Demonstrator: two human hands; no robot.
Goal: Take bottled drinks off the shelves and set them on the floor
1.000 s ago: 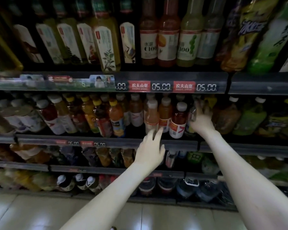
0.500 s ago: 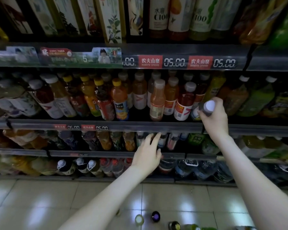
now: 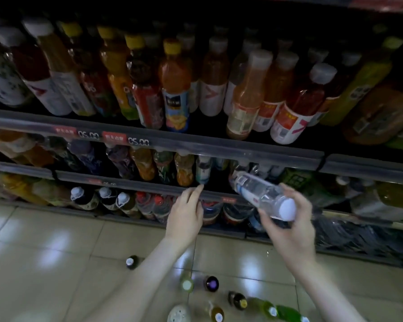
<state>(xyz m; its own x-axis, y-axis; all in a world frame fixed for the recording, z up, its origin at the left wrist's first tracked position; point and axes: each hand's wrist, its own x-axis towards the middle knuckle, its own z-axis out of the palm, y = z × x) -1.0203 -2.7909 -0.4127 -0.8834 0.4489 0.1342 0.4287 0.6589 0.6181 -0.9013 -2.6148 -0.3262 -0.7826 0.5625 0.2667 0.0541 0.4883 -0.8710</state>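
My right hand (image 3: pixel 291 225) grips a clear bottle with a white cap (image 3: pixel 261 195), tilted with the cap toward me, in front of the lower shelves. My left hand (image 3: pixel 186 212) reaches forward with straight fingers, its fingertips at the rail of a lower shelf (image 3: pixel 135 185), holding nothing. Shelves of bottled drinks (image 3: pixel 175 89) fill the upper part of the view. Several bottles (image 3: pixel 211 283) stand on the tiled floor (image 3: pixel 44 263) below my arms.
A dark bottle (image 3: pixel 132 262) stands alone on the floor to the left of my left arm. More floor bottles (image 3: pixel 271 310) line up at the bottom edge. The bottom shelf (image 3: pixel 230 232) juts out just above the floor tiles.
My right hand has pulled the clear bottle off the middle shelf and brought it down and toward me. The view has tilted downward, showing more of the floor. My left hand stays near the lower rail.
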